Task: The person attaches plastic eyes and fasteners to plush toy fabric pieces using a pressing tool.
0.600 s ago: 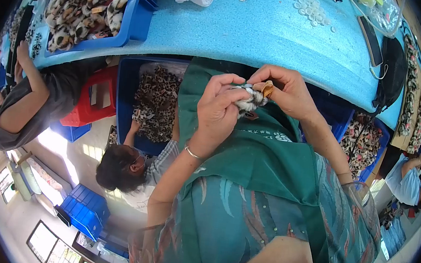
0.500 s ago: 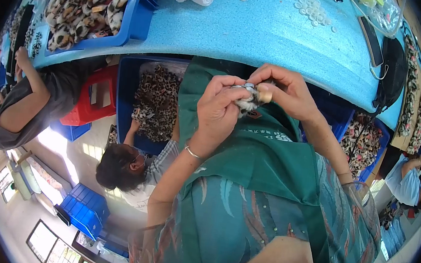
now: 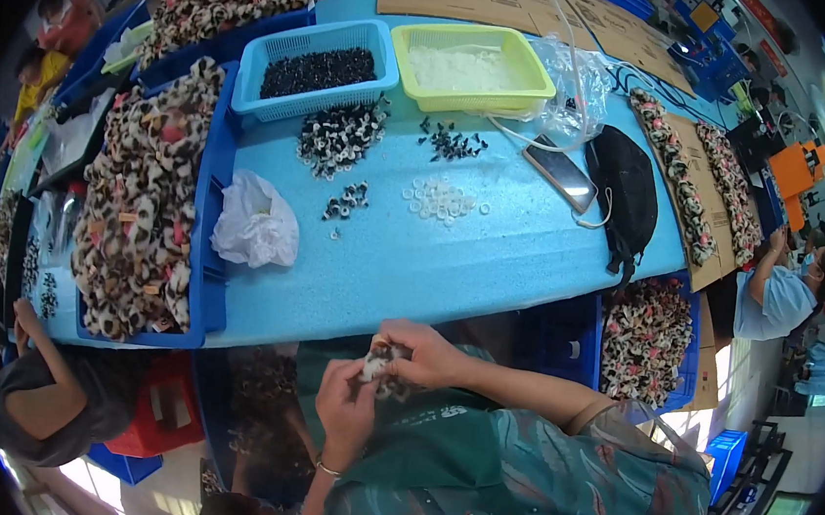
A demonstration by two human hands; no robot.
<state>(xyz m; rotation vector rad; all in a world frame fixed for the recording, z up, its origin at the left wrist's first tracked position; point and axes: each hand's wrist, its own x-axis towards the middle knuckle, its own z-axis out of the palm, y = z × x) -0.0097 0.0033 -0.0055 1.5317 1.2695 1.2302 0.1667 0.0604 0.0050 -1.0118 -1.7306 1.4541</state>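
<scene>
Just off the table's front edge, above the green apron, a small furry plush piece [image 3: 386, 361] in white, grey and brown sits between my two hands. My left hand [image 3: 344, 410] is closed on its near left side, with fingers and thumb pinching the fur. From the far right, my right hand [image 3: 426, 355] grips the same piece, fingers bent over it. The hands cover much of the piece, so its full shape cannot be made out. A crumpled white plastic bag [image 3: 257, 220] lies on the blue table [image 3: 381, 279] beyond my left hand.
Piled plush pieces fill a blue bin [image 3: 206, 288] at left. Small black and white parts [image 3: 342, 139] and clear rings [image 3: 440, 199] lie mid-table. Behind stand a blue basket [image 3: 385, 74] and a yellow basket [image 3: 475, 98]. A phone [image 3: 559, 172] and black bag [image 3: 624, 193] lie right.
The view has tilted up, so more of the table and its baskets show. Both hands still hold the plush piece; my right hand has shifted round over its far side.
</scene>
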